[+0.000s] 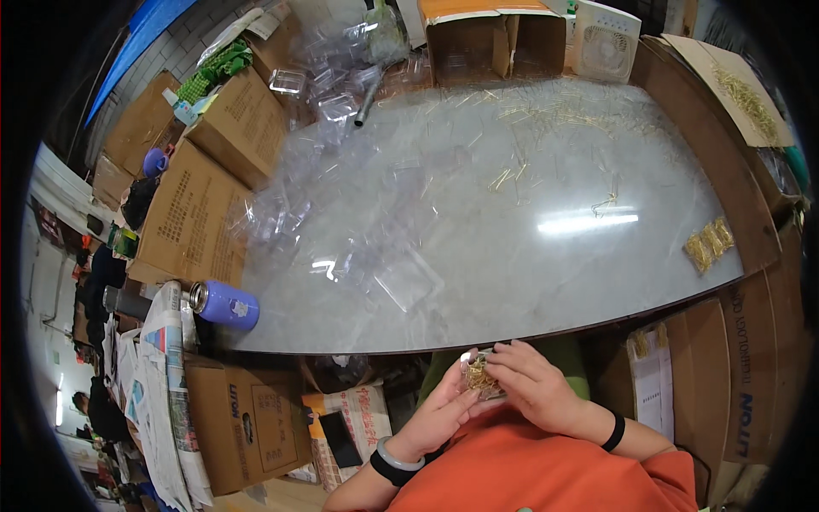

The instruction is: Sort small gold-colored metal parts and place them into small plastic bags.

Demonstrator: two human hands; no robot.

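Close to my body, just off the table's near edge, my left hand (440, 415) is wrapped round a small clear plastic box (488, 391). Thin gold-coloured metal pieces (478, 372) show inside it; their exact kind is too small to tell. From the other side, my right hand (536, 386) presses on the box with its fingers laid across the top. Part of the box is hidden under those fingers, so I cannot tell whether its lid is fully closed.
Clear plastic boxes (408, 280) lie over the left of the grey table (503, 299). Loose gold pieces (563, 111) are scattered at the back, with filled packs (709, 245) at the right. A purple bottle (230, 307) stands near-left. Cardboard boxes (194, 213) line the sides; a white fan (606, 43) stands behind.
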